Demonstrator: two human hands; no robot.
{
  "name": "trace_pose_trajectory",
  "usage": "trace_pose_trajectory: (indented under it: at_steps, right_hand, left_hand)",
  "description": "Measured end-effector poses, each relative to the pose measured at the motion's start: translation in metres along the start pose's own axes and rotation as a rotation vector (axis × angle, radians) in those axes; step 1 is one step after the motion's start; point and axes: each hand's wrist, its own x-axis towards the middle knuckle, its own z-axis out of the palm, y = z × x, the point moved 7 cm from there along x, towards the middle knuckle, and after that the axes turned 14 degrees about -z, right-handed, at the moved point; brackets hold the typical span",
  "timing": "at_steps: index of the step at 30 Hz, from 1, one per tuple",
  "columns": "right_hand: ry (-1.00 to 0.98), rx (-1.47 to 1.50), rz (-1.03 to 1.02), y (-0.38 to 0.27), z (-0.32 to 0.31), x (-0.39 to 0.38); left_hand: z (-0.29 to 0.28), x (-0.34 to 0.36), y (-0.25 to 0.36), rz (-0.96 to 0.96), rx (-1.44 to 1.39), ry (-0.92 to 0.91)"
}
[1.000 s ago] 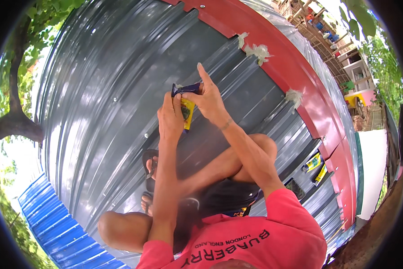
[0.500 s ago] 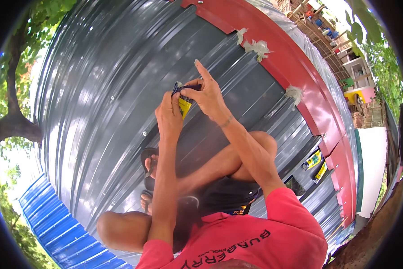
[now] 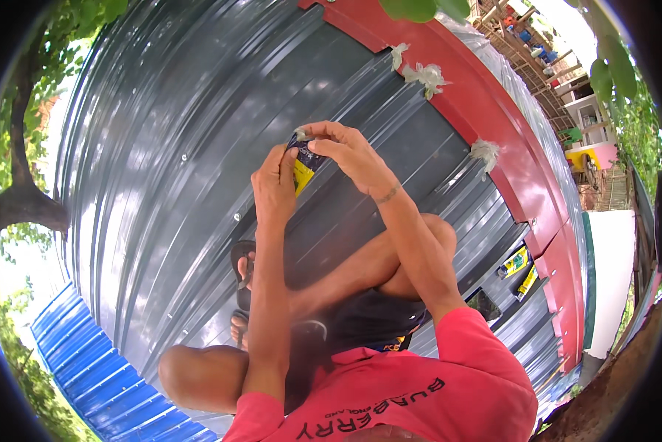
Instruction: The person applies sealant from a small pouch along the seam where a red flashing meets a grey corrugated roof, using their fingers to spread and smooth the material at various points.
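Observation:
A small dark-blue and yellow packet (image 3: 302, 175) is held up over the dark grey corrugated roofing (image 3: 198, 96), with a whitish bit at its top end. The thumb and fingers of my left hand (image 3: 274, 188) are closed on its left edge. From the right, my right hand (image 3: 351, 156) pinches near its upper end, thumb on the front and bent fingers at the top. What is inside the packet cannot be made out.
Red ridge flashing (image 3: 485, 147) runs along the right, with ragged whitish patches (image 3: 424, 78) at its edge. Two yellow packets (image 3: 515, 263) and a dark flat item (image 3: 484, 304) lie on the roof at the right. A tree branch (image 3: 25, 206) stands left, blue roofing (image 3: 113, 368) lower left.
My right hand has brought its raised index finger down to the packet's top end, and its thumb has shifted, so more of the packet's front shows. My left hand keeps its hold.

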Motion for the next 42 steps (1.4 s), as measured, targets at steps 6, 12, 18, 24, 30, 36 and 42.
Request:
trace_pose_trajectory:
  at_steps: [6, 12, 18, 24, 30, 36, 42]
  right_hand:
    - [0.013, -0.003, 0.016, -0.004, 0.001, -0.001]
    - [0.046, 0.006, 0.045, 0.004, -0.002, -0.001]
    - [0.052, 0.010, 0.008, 0.002, 0.001, 0.000]
    - [0.087, 0.099, -0.094, -0.018, 0.002, -0.004]
    - [0.182, -0.211, -0.375, -0.103, -0.079, 0.002]
    - [0.190, -1.160, -0.404, -0.130, -0.179, 0.065]
    - [-0.089, -1.523, -0.355, -0.090, -0.200, 0.125]
  left_hand:
    - [-0.004, 0.003, -0.003, 0.025, 0.005, 0.031]
    - [0.000, 0.003, -0.002, 0.030, -0.017, 0.042]
    - [-0.001, 0.003, -0.002, 0.045, 0.005, 0.072]
    - [0.002, 0.007, -0.014, -0.014, -0.011, 0.097]
    - [0.024, 0.021, -0.061, -0.175, -0.037, 0.064]
    - [0.098, 0.017, -0.052, -0.174, -0.332, -0.105]
    - [0.128, 0.015, -0.054, 0.057, -0.157, 0.157]
